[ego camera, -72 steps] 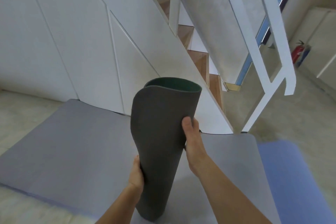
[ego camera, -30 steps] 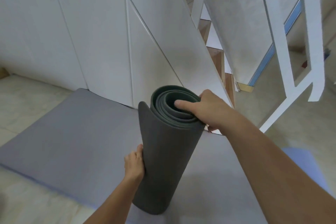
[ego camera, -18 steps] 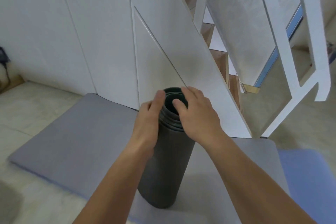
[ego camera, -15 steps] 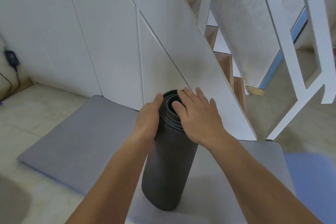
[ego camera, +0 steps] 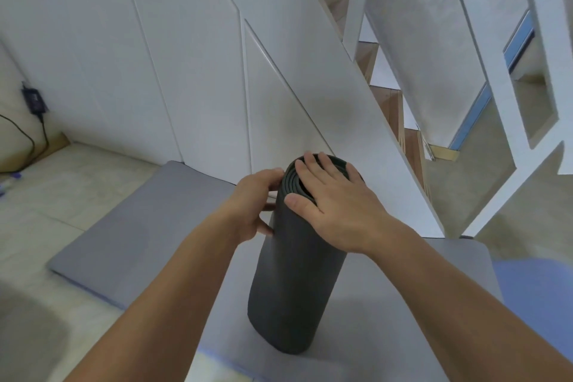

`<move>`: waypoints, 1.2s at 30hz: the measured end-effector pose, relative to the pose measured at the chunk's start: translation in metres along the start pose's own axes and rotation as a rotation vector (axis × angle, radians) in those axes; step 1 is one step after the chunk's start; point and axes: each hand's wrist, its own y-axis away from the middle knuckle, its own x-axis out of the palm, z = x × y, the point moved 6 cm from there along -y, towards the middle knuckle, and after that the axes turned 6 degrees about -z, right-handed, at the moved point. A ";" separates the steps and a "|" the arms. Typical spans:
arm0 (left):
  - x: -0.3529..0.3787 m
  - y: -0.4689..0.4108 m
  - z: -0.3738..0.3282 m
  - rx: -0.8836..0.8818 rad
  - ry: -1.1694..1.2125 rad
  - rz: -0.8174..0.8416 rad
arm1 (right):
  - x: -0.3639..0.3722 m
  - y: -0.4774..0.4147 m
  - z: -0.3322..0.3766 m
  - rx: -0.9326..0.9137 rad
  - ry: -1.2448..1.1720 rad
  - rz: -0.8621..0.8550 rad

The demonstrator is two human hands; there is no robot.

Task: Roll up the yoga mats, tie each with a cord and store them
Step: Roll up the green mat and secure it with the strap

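- Head view, nearest edge: two bare forearms reaching in from the bottom of the frame towards the middle.
- Left hand [ego camera: 257, 198] pressed to the left side of a dark grey rolled yoga mat [ego camera: 297, 288], just below its top rim. Fingers [ego camera: 274, 175] curled round the outer layer and thumb lower on the near face, gripping the roll.
- Right hand [ego camera: 338, 211] laid flat over the open top end of the same roll. Fingers straight and slightly spread across the spiral of layers, thumb resting on the near rim, pressing rather than grasping.
- Rolled yoga mat standing on end between the two hands, its bottom end resting on a flat light grey foam mat [ego camera: 139, 236].
- Flat grey mat spread over a pale beige tiled floor [ego camera: 46, 195], with a thin bluish strip along its near edge and its far edge at the foot of the wall.
- Blue foam mat [ego camera: 533, 304] lying just beside the grey mat's right edge, cut off by the frame.
- Far left: a small black power adapter [ego camera: 34, 101] on the wall, with a black cable drooping towards the floor.
- Behind the mats: a white panelled wall [ego camera: 186, 56] with slanted seams, closing off the underside of a staircase.
- Farthest, upper right: brown wooden stair treads [ego camera: 387, 102] and a white angular railing [ego camera: 511, 102].
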 end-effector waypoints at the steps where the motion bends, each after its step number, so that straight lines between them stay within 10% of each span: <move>1: 0.001 0.002 -0.001 0.021 -0.027 0.002 | -0.002 0.002 -0.001 0.000 -0.001 -0.020; 29: 0.026 0.008 -0.015 -0.058 -0.051 0.006 | -0.009 -0.006 -0.003 -0.020 -0.160 0.055; 36: 0.019 0.011 -0.012 0.026 -0.015 -0.140 | -0.023 -0.013 -0.009 0.130 -0.662 0.013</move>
